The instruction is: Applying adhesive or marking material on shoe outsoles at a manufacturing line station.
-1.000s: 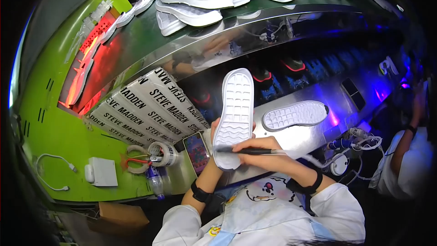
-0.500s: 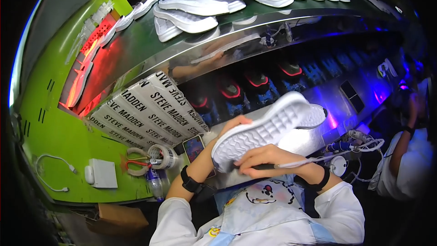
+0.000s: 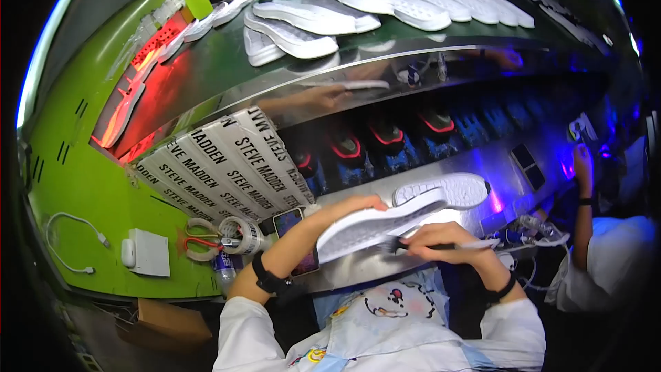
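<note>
Right of the patterned box (image 3: 227, 165), a white sole (image 3: 375, 224) tilts in the left hand (image 3: 363, 204), gripped at its far edge; the right hand (image 3: 441, 235) closes round a brush (image 3: 451, 246), contact with the sole unclear! Also right of the box gleams the metal bench (image 3: 475, 219), bearing a second sole (image 3: 441, 190). Beyond the box, the dark-green surface (image 3: 224, 69) carries a row of pale soles (image 3: 299, 17). Lime-green tabletop (image 3: 89, 186) spreads to its left; far right, a co-worker's sleeve (image 3: 620, 238).

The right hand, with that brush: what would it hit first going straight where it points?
Probably the white shoe sole held in the left hand, with the brush meeting it first; they look close, though depth is unclear.
</note>
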The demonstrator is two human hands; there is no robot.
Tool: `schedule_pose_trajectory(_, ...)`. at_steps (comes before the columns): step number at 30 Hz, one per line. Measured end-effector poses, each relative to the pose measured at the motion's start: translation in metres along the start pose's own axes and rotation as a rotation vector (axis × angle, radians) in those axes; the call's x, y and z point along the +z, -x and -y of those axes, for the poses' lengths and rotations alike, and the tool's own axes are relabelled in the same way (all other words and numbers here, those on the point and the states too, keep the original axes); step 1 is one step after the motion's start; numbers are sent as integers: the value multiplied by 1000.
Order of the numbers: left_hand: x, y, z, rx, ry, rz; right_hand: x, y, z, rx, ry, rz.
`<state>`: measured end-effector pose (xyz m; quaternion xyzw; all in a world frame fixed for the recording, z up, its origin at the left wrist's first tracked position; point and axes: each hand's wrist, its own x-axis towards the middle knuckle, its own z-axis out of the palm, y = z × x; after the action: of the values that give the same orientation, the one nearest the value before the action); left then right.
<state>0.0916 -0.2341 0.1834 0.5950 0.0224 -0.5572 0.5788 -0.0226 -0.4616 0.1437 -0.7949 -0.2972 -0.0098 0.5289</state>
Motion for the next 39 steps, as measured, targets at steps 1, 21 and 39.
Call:
schedule_pose_trajectory(1,5,5,-1,71,-86,-58,-13,17,-5,60,139,10)
schedule_pose_trajectory(21,-74,84,-241,646,-1172,-1413,14,-4,37,-43,-665,-843)
schedule_pose_trajectory(39,-34,3,117,785,805,393,51,-32,59,513,-653,-180)
